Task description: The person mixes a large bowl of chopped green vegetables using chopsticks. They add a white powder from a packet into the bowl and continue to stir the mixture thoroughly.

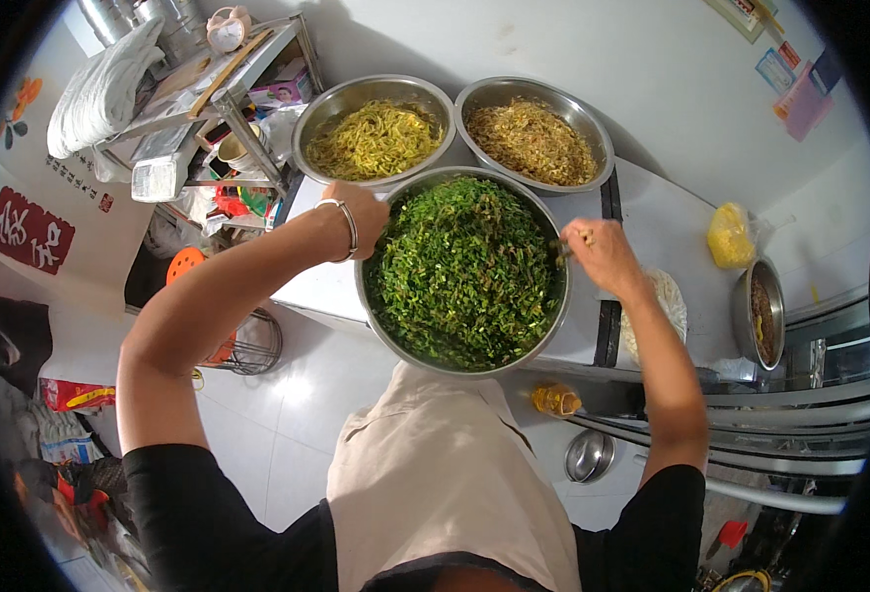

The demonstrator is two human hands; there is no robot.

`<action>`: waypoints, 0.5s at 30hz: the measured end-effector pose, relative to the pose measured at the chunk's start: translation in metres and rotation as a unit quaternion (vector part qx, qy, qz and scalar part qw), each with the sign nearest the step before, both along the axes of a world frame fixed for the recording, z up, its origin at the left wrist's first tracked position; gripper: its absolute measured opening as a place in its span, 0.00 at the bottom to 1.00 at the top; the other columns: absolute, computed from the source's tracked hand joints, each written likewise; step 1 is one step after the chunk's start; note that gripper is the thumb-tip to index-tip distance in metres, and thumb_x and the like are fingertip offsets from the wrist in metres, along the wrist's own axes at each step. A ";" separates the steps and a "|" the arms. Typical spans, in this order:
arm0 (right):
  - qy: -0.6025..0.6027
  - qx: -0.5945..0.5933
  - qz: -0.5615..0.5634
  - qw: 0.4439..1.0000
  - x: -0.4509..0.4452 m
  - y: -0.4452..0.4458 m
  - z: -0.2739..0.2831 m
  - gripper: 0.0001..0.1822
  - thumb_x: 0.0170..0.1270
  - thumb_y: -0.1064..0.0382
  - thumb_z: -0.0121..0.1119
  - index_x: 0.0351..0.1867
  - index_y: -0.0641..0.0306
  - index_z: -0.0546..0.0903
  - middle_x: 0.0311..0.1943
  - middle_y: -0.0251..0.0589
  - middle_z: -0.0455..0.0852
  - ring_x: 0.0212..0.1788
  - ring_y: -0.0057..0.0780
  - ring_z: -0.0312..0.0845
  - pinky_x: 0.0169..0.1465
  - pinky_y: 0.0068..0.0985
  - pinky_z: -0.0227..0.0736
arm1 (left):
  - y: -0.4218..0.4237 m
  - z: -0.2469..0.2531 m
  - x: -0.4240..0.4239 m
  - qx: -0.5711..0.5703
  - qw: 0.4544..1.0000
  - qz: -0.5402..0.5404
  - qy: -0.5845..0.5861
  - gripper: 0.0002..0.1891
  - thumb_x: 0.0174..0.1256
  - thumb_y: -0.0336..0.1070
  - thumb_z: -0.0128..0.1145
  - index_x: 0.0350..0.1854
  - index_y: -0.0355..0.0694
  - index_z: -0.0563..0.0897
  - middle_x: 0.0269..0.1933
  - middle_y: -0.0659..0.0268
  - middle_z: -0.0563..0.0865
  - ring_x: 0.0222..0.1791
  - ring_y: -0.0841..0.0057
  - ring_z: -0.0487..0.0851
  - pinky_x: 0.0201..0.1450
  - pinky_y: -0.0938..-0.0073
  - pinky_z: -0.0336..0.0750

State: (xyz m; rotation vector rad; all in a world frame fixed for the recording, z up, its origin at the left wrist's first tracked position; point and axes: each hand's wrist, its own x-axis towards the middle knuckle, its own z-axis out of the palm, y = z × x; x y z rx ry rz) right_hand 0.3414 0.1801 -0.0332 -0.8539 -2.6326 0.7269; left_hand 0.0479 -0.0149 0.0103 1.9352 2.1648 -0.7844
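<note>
A large stainless steel bowl (367,311) stands at the counter's front edge, close against my apron. Chopped green leaves and stems (464,274), probably chives, are heaped in it, with brownish bits mixed in at the top and right. At the upper left rim, my left hand (364,218), a bangle on its wrist, is closed on the bowl's edge; its fingertips are hidden. My right hand (599,251) is closed at the right rim around the handle of a utensil (560,250), whose end is at the greens' edge. What kind of utensil cannot be made out.
Behind stand two steel basins, one with yellowish shreds (375,140), one with brownish shreds (531,140). A plastic bag (657,314) lies beneath my right forearm. Farther right are a yellow bag (731,237) and a bowl (760,314). A cluttered metal shelf (250,140) stands left.
</note>
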 end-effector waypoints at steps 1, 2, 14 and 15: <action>-0.005 -0.050 -0.028 0.998 0.005 0.001 -0.018 0.14 0.65 0.60 0.51 0.30 0.70 0.82 0.17 0.42 0.81 0.19 0.29 0.80 0.28 0.27 0.75 | -0.003 -0.018 -0.008 -0.014 0.999 0.022 -0.022 0.12 0.48 0.36 0.59 0.33 0.35 0.85 0.33 0.52 0.87 0.37 0.59 0.87 0.41 0.61 0.80; -0.010 -0.100 -0.056 0.993 0.009 0.001 -0.036 0.14 0.65 0.61 0.51 0.30 0.70 0.82 0.17 0.42 0.81 0.18 0.29 0.80 0.27 0.27 0.75 | -0.009 -0.048 -0.022 -0.010 0.997 0.042 -0.070 0.11 0.49 0.37 0.60 0.31 0.35 0.86 0.32 0.52 0.87 0.36 0.60 0.87 0.41 0.63 0.80; 0.200 -0.373 -0.214 0.881 0.019 -0.034 -0.113 0.15 0.65 0.59 0.48 0.31 0.69 0.82 0.23 0.44 0.83 0.20 0.28 0.83 0.23 0.23 0.79 | -0.023 -0.198 0.013 0.007 0.856 0.111 -0.505 0.04 0.53 0.34 0.62 0.29 0.41 0.86 0.19 0.65 0.83 0.17 0.76 0.78 0.18 0.72 0.69; 0.191 -0.362 -0.198 0.891 0.015 -0.037 -0.107 0.16 0.66 0.59 0.48 0.31 0.69 0.82 0.23 0.44 0.84 0.21 0.28 0.83 0.23 0.23 0.79 | -0.022 -0.198 0.018 0.034 0.831 0.145 -0.536 0.05 0.53 0.34 0.63 0.28 0.40 0.87 0.18 0.65 0.82 0.15 0.78 0.77 0.17 0.72 0.67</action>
